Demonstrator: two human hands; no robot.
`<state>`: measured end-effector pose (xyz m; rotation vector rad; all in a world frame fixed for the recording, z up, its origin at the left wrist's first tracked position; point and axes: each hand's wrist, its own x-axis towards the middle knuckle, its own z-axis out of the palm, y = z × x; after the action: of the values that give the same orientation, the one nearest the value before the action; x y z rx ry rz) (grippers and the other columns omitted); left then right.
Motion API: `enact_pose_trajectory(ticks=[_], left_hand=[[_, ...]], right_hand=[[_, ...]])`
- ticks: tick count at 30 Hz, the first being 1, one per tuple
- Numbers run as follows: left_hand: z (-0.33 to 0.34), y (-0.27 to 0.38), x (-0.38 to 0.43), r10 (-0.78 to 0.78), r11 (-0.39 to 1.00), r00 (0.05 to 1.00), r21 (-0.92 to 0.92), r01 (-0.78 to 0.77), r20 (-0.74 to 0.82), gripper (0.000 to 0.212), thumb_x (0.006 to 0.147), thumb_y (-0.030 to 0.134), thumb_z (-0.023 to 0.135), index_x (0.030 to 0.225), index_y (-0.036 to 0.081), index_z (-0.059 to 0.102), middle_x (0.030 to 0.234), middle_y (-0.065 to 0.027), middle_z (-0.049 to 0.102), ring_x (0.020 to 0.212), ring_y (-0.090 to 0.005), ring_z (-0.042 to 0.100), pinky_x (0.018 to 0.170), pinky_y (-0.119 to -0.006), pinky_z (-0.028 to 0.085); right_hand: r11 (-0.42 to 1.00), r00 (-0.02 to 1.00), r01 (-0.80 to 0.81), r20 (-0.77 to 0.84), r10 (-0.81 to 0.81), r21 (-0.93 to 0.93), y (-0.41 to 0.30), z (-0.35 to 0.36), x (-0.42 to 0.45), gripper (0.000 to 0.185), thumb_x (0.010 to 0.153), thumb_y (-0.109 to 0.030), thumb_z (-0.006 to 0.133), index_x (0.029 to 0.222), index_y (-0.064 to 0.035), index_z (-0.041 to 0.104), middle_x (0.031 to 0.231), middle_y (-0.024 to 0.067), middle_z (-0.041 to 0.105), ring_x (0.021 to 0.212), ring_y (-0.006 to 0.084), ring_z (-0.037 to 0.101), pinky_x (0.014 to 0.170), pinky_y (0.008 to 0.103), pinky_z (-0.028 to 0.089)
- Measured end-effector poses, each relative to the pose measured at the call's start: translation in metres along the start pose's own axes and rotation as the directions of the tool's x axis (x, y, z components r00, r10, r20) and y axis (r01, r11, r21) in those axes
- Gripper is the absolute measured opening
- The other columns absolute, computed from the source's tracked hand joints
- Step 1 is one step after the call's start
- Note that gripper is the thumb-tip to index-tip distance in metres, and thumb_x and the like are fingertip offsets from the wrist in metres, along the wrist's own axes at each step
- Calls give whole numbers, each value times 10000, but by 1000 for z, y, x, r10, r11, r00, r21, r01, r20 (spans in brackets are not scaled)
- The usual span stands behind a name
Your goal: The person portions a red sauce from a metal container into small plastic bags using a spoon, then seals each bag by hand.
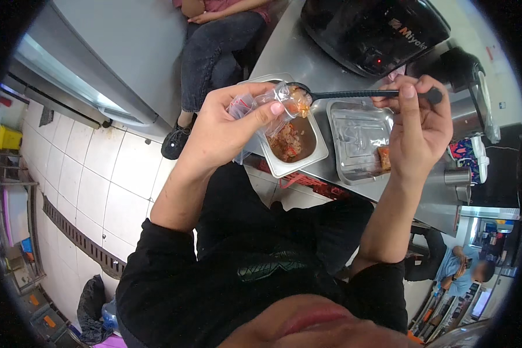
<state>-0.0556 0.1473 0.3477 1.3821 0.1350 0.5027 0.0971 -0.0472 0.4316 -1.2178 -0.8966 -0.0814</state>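
My left hand (230,126) pinches a small clear plastic bag (272,108) at its mouth, above a rectangular steel food pan (311,162). Reddish chopped food (287,143) lies in the pan. My right hand (417,117) grips the handle of a black spoon (352,93), its bowl at the bag's opening with orange-red food at it. To the right of the pan stands a clear plastic container (361,126), with a small orange-brown filled packet (383,158) inside, partly behind my right hand.
A black Miyako appliance (374,35) with a red light stands at the back of the steel table (282,48). Metal cups (457,176) are at the right. Beyond the table a person (222,48) sits beside a large grey cabinet (126,48); another person (459,269) is farther off, lower right.
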Motion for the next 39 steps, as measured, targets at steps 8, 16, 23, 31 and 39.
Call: enact_pose_trajectory(ticks=[8, 16, 23, 31, 39], left_hand=[[-1, -11, -1, 69, 997, 997, 28, -69, -19, 407, 938, 256, 715, 1178, -70, 674, 976, -99, 727, 877, -129, 662, 790, -279, 524], [-4, -13, -2, 57, 994, 998, -97, -55, 17, 423, 918, 224, 739, 1211, -70, 658, 1023, -104, 728, 912, -127, 664, 818, -275, 531], [-5, -13, 2, 65, 998, 998, 11, -65, -23, 393, 912, 196, 743, 1203, -54, 659, 1050, -91, 720, 956, -131, 650, 844, -276, 519], [-2, -7, 0, 138, 987, 984, 96, -127, -113, 327, 907, 159, 742, 1153, -44, 668, 997, -82, 725, 921, -105, 653, 829, -260, 516], [7, -7, -2, 175, 980, 970, 127, -155, -170, 287, 898, 104, 741, 1130, -51, 672, 969, -75, 728, 900, -101, 665, 823, -248, 519]], right_hand=[[936, 851, 323, 475, -222, -141, -33, 22, 30, 136, 950, 63, 593, 1059, 43, 515, 970, 219, 663, 844, 228, 687, 756, 353, 614], [794, 684, 580, 637, -356, -180, -55, 42, 31, 193, 911, 108, 602, 1042, 72, 464, 888, 271, 643, 820, 303, 685, 752, 419, 610], [797, 691, 573, 635, -344, -192, -56, 30, 23, 217, 932, 50, 611, 1041, 36, 424, 899, 279, 637, 815, 317, 682, 758, 461, 603], [860, 813, 480, 457, -361, -174, -40, 27, 13, 199, 959, 26, 590, 1047, 22, 412, 901, 265, 631, 807, 306, 672, 754, 476, 597], [845, 804, 506, 452, -387, -175, -37, 20, 6, 188, 967, 16, 585, 1034, 21, 409, 906, 260, 634, 824, 316, 679, 749, 474, 599]])
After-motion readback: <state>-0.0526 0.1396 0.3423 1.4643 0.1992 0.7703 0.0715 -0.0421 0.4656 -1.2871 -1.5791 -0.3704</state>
